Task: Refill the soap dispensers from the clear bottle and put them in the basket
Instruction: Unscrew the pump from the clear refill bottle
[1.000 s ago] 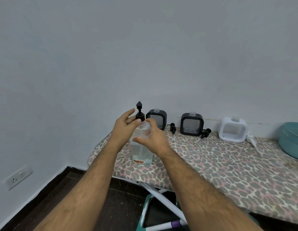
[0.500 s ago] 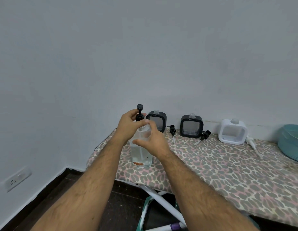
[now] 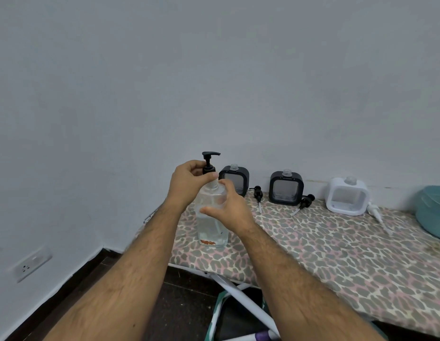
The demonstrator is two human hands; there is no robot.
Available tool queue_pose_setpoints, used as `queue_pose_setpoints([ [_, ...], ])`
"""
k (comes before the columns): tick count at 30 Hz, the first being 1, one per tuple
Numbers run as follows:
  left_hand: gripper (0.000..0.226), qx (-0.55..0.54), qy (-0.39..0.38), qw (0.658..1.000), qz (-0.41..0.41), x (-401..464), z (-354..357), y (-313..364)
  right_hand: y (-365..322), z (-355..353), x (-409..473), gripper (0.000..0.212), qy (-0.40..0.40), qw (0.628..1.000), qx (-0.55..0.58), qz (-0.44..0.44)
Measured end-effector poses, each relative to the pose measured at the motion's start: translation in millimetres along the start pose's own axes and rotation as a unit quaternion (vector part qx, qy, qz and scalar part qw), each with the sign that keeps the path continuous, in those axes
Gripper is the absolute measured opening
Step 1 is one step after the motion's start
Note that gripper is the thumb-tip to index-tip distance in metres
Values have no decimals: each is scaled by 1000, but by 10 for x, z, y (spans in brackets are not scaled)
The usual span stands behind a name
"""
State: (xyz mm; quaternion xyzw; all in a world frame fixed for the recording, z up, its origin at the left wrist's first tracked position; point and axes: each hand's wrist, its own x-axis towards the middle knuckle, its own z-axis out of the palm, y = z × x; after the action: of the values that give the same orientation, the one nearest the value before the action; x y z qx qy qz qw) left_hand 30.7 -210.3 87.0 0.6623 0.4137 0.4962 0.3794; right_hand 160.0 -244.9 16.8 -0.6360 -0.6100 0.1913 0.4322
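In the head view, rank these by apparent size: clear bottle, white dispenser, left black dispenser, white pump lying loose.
1. Clear bottle, though it stands nearest the camera.
2. White dispenser.
3. Left black dispenser, partly hidden by the right hand, so its rank against the white one is unsure.
4. White pump.

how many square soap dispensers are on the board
3, in a row along the wall: a black one partly behind the hands, a second black one mid-row, a white one rightmost. None seems hidden.

Below the grip, leopard-print ironing board [image 3: 312,247] on white metal legs [image 3: 241,289]. Low left of the grip, white wall socket [image 3: 29,263]. Dark floor [image 3: 184,299] underneath.
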Motion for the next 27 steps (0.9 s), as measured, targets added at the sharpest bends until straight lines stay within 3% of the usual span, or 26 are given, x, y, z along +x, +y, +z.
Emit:
queue_pose_setpoints([
  [27, 24, -130, 102, 983, 75, 107, -521, 714, -40, -48, -37, 84, -12, 1000, -1, 7],
])
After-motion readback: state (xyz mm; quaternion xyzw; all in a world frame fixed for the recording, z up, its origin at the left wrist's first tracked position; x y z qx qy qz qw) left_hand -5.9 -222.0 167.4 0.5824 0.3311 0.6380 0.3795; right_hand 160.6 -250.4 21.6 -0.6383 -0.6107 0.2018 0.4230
